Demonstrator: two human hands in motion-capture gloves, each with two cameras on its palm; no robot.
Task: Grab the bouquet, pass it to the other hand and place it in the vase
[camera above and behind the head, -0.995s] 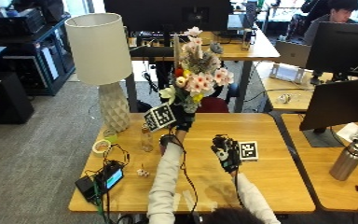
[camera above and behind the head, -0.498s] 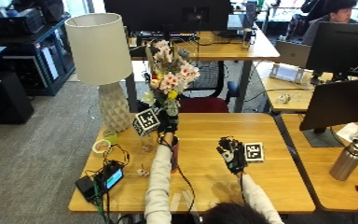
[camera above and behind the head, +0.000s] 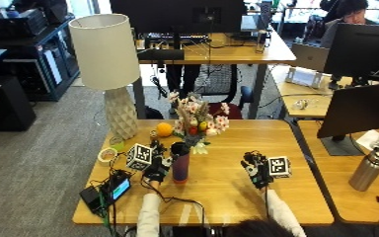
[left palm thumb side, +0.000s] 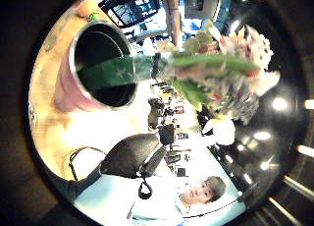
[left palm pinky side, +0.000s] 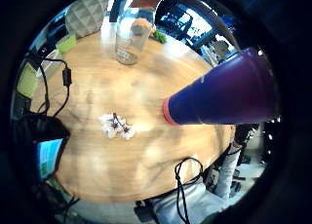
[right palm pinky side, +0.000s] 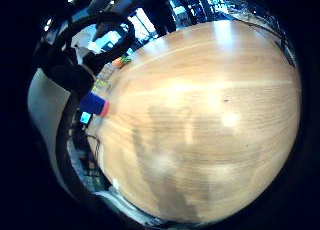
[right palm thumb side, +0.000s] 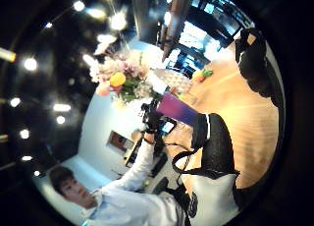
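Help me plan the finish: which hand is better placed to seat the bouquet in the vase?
Left. The left hand holds the bouquet with its stem in the vase mouth. The right hand hovers apart over bare table, holding nothing.

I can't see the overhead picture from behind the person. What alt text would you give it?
A person at a wooden table lowers a mixed bouquet of pink, white and yellow flowers into a tall purple vase with the black-gloved left hand. The right hand hovers open, holding nothing. A white lamp and an orange stand behind.
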